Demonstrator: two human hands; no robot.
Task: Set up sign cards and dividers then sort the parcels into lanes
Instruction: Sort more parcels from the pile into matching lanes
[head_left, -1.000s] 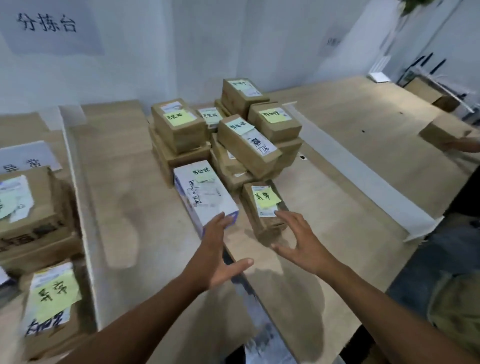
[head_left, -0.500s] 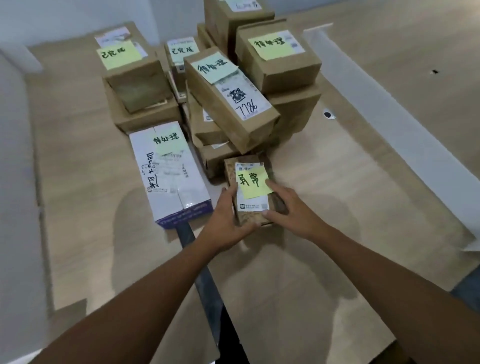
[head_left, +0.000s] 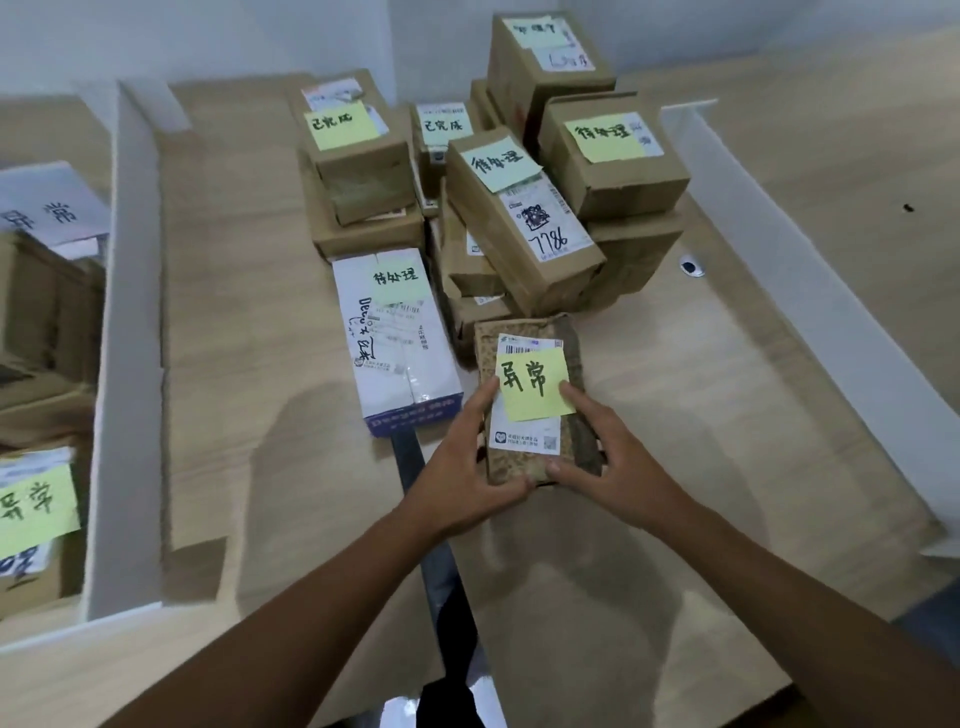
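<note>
Holding the parcel (head_left: 530, 400) at 6 o'clock of the pile (head_left: 519, 208), left hand (head_left: 467, 467) and right hand (head_left: 613, 462) form a closed grip on its sides. Dividers (head_left: 130, 312) stand; the left lane holds parcels; the pile remains. Since the earlier frame, the view has widened; the grasp is unchanged.

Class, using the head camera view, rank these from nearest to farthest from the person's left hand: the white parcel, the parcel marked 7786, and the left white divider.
1. The white parcel, just beyond the left hand, slightly to its left.
2. The parcel marked 7786, farther back, tilted on the central pile.
3. The left white divider, far out to the left, edging the lane.
</note>
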